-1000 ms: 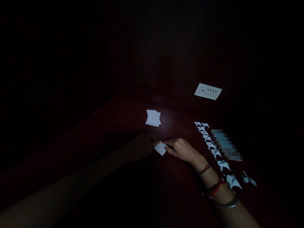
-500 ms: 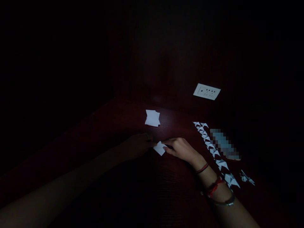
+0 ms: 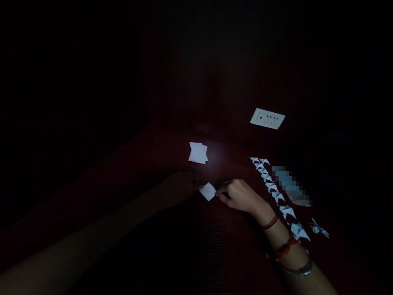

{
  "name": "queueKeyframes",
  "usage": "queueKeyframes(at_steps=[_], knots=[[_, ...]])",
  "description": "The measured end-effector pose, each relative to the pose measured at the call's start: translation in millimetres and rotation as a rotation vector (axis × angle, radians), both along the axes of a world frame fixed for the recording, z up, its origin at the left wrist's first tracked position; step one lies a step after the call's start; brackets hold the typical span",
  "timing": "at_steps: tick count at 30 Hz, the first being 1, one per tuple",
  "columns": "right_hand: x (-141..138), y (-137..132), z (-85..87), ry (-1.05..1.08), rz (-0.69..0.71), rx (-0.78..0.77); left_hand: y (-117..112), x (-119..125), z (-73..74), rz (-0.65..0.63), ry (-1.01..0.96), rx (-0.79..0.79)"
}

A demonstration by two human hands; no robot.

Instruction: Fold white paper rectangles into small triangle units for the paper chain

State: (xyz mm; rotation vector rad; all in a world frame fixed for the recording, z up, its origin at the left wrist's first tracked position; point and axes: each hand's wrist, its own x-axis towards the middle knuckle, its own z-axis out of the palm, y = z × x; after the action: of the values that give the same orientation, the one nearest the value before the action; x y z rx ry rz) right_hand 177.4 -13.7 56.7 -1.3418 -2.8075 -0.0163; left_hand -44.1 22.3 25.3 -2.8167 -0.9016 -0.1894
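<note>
A small white square of paper (image 3: 208, 191) lies on the dark red table, turned so a corner points toward me, with a crease line across its middle. My left hand (image 3: 183, 187), deep in shadow, has its fingertips closed on the paper's left corner. At the right corner, the thumb and fingers of my right hand (image 3: 235, 194) are pinched together on the edge. Beyond both hands sits a loose stack of white paper sheets (image 3: 198, 153).
On the right runs a slanting line of several folded white paper pieces (image 3: 271, 187). Beside it lies a blurred-out oblong object (image 3: 290, 185), and nearer me a small bundle of white bits (image 3: 319, 229). A white socket plate (image 3: 267, 119) is on the back wall.
My right hand has slid right, off the paper's upper face to its right corner, so more of the square shows. My left hand stays nearly where it was.
</note>
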Motion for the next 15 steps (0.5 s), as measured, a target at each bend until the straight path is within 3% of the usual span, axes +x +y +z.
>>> queueKeyframes(at_steps=[5,15], knots=[[-1.6,-0.6,1.6,0.014,-0.039,0.072,-3.9,0.3,-1.3,-0.006,-0.031,0.024],[-4.3,6.4,-5.3,0.037,-0.012,0.011,-4.4,3.0,-9.5,-0.006,-0.197,-0.004]])
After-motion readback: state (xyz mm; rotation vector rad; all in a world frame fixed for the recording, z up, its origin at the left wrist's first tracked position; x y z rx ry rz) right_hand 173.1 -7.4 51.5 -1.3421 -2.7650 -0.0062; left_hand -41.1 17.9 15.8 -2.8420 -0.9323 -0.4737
